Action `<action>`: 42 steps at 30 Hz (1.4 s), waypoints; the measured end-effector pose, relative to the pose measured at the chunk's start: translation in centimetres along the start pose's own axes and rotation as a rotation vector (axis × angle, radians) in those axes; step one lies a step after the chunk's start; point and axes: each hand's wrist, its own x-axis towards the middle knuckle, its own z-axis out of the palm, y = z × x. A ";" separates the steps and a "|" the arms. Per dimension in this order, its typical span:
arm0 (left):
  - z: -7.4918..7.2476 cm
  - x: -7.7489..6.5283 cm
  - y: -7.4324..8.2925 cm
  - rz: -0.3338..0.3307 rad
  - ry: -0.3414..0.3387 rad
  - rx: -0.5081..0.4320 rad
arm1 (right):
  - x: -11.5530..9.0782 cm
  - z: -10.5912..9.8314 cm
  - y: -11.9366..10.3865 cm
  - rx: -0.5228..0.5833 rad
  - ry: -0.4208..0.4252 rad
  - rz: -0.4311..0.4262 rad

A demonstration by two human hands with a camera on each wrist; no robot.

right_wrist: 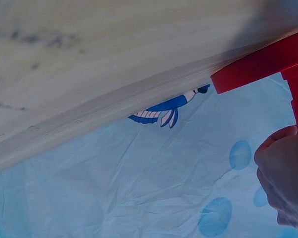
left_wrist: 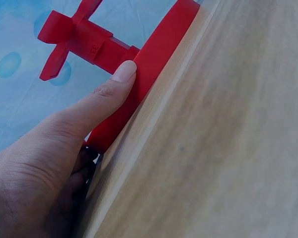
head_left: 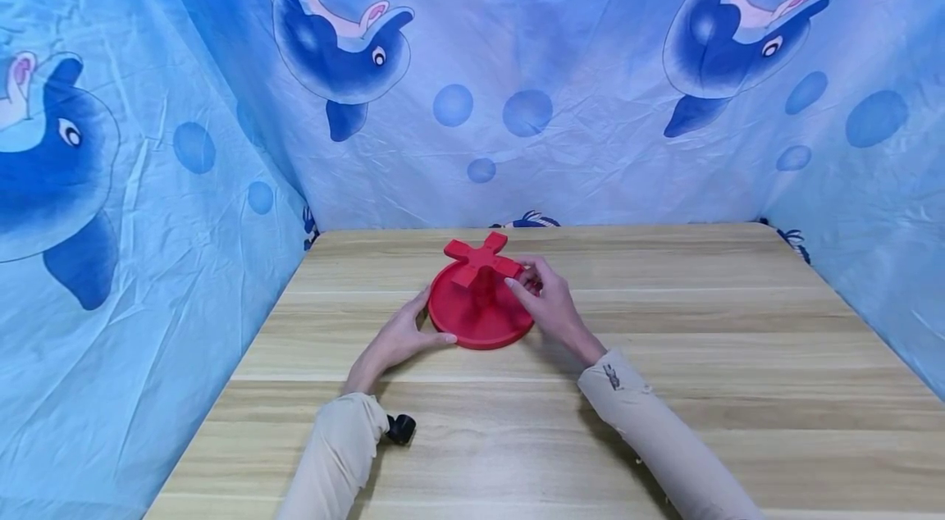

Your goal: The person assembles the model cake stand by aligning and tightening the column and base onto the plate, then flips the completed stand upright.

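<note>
A red stand [head_left: 484,325] sits upright on the wooden table, with a round rimmed base, a short central post and a four-armed cross [head_left: 480,256] on top. My left hand [head_left: 402,335] grips the base's near left rim; in the left wrist view its thumb [left_wrist: 124,72] lies on the base's side wall. At the right, my right hand [head_left: 550,303] pinches the end of one cross arm between thumb and fingers. The right wrist view shows only part of that hand [right_wrist: 285,171], beside the post and below the base as seen there, its fingertips hidden.
The light wood-grain table [head_left: 701,323] extends around the stand. Behind it and along the sides hangs a blue curtain [head_left: 576,167] printed with dolphins and bubbles. A small black device [head_left: 401,429] is at the left sleeve's cuff.
</note>
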 end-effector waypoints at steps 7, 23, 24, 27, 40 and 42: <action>0.1 -0.1 0.0 0.014 0.003 -0.001 | -0.1 0.2 -0.2 -0.009 0.010 -0.001; -0.1 0.1 -0.1 -0.005 -0.012 0.009 | -0.1 -0.4 -0.1 -0.012 -0.030 0.027; -0.1 0.1 -0.1 -0.009 -0.015 0.012 | 0.0 -0.8 0.1 -0.022 -0.040 0.034; -0.3 0.0 0.0 -0.023 -0.024 0.006 | 0.2 -1.9 0.7 -0.063 -0.087 0.056; -1.2 0.3 -0.4 -0.087 -0.042 0.080 | 0.5 -6.1 4.9 -0.135 -0.500 0.148; -1.4 0.5 -0.4 -0.089 -0.042 0.088 | 0.5 -6.0 5.2 -0.172 -0.517 0.152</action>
